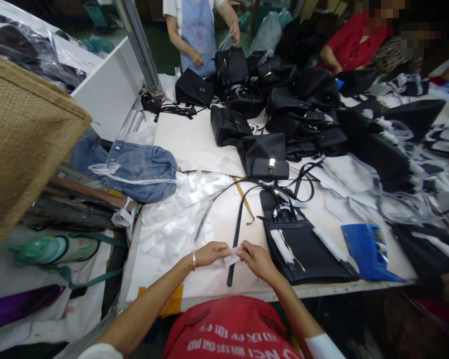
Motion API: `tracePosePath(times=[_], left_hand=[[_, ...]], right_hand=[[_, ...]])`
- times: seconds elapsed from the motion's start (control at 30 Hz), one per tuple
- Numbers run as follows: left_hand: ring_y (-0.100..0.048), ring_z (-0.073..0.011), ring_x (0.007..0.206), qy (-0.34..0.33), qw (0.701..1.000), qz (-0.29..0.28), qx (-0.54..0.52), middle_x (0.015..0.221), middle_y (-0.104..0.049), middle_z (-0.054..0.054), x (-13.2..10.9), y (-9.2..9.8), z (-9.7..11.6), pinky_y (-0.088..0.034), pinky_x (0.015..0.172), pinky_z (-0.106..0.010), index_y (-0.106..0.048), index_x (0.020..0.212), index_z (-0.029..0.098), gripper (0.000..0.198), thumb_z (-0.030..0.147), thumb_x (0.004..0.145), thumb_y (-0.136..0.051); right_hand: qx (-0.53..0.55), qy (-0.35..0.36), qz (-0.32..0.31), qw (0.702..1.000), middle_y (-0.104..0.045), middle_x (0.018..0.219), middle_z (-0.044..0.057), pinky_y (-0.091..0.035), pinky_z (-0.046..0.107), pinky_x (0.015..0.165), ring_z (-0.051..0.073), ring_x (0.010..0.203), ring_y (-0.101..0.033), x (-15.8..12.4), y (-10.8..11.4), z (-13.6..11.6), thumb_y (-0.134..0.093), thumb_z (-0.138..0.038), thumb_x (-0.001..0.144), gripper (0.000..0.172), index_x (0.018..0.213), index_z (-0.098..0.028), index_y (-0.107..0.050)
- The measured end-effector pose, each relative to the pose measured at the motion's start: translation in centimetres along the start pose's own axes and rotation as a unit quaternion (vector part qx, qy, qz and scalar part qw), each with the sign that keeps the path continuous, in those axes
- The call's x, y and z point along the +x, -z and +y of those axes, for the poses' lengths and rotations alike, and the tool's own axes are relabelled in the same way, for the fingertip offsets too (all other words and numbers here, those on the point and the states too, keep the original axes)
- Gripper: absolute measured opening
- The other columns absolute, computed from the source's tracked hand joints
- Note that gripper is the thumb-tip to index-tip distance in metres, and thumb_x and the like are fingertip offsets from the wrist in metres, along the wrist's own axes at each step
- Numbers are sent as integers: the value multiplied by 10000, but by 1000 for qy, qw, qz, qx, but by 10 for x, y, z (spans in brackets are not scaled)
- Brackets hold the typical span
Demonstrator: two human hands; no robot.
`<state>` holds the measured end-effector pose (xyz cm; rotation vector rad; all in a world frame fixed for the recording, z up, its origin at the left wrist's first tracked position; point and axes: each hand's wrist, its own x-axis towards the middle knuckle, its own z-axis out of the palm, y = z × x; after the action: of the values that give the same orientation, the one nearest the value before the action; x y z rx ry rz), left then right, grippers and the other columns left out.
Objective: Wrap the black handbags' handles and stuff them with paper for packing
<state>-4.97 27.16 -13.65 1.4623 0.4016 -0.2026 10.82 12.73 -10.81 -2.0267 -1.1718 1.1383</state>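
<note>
Both hands work at the near edge of the table [194,142]; they hold one small white slip [232,258] between them. The left hand [209,253] has its thumb and fingers closed on the left end; the right hand [258,260] is pinched shut on the right end; the other fingers curl in. The slip sits just above a black strap [236,234]; I cannot tell if it touches the strap.

The step in hand looks like fitting the slip at the strap, held tight and flat. The slip looks thin and floppy, so I think the next move calls for a soft, even pull from both sides.

The slip's long side runs left to right, from hand to hand; it lies across the strap. The strap's long side runs from the table edge up and away, leaning a bit right. A flat black bag [307,249] lies just right of the right hand; a blue packet [364,249] lies past it.
</note>
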Motion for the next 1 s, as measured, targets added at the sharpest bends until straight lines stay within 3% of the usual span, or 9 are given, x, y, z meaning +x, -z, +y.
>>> tracePosePath(times=[0.17, 0.27, 0.37, 0.5, 0.6, 0.67, 0.77, 0.87, 1.0], left_hand=[[-498, -112, 610, 32, 998, 55, -18, 629, -571, 36, -6, 3, -21, -372, 582, -214, -610, 722, 162, 211, 370, 713, -647], [-545, -118, 637, 42, 996, 66, -49, 706, -601, 15, -10, -1, -20, -404, 609, -228, -613, 825, 169, 215, 365, 738, -619], [-591, -129, 616, 80, 982, 68, -157, 708, -622, -6, -6, -9, -18, -441, 623, -261, -591, 891, 149, 312, 370, 689, -677], [-531, -99, 467, 111, 965, 111, -209, 552, -576, 25, 2, -20, -26, -425, 521, -246, -553, 710, 139, 336, 378, 587, -754], [-505, -90, 444, 109, 960, 156, -206, 526, -562, 31, 1, -23, -35, -430, 505, -246, -546, 661, 139, 338, 408, 595, -739], [-529, -99, 469, 104, 956, 180, -207, 547, -579, 21, -2, -22, -39, -447, 536, -258, -549, 648, 140, 333, 423, 615, -722], [-578, -121, 532, 96, 953, 202, -204, 590, -620, 1, -7, -20, -41, -451, 599, -265, -580, 670, 139, 320, 441, 662, -684], [-594, -138, 587, 89, 953, 217, -191, 607, -642, -16, -10, -19, -39, -438, 630, -263, -617, 698, 135, 327, 460, 691, -655], [-558, -130, 581, 84, 951, 239, -175, 606, -616, -7, -12, -17, -37, -421, 614, -253, -617, 685, 139, 323, 459, 683, -658]], right_hand=[[-48, -39, 38, 997, -614, 641, -14, -323, 219, 580, 135, 620, -548, -1, -7, 15, -439, -398, 873, 243, 740, -205, -507], [-29, -45, 21, 998, -592, 600, -15, -322, 219, 574, 128, 593, -543, 0, -22, 15, -341, -411, 912, 338, 707, -203, -509], [-22, -35, 10, 999, -569, 571, -20, -314, 214, 555, 118, 561, -520, 5, -34, 10, -338, -424, 912, 376, 675, -199, -524], [-26, -49, 17, 998, -564, 537, -25, -322, 213, 552, 116, 543, -518, 13, -41, 13, -363, -472, 900, 411, 636, -202, -524], [-67, -122, 46, 989, -619, 587, 4, -352, 230, 583, 142, 588, -575, 12, -45, 24, -310, -495, 918, 430, 703, -204, -542], [-142, -163, 61, 974, -665, 689, 62, -367, 258, 608, 185, 669, -619, 7, -52, 31, -339, -508, 907, 402, 794, -188, -554], [-227, -174, 25, 958, -681, 806, 134, -377, 288, 628, 247, 769, -644, 0, -68, 38, -533, -497, 816, 355, 903, -153, -548], [-223, -183, 5, 957, -683, 820, 120, -381, 286, 636, 244, 798, -646, -2, -79, 40, -606, -378, 774, 268, 917, -159, -545], [-146, -206, 11, 968, -668, 731, 58, -368, 269, 601, 206, 742, -625, -1, -79, 46, -570, -313, 766, 121, 737, -197, -559]])
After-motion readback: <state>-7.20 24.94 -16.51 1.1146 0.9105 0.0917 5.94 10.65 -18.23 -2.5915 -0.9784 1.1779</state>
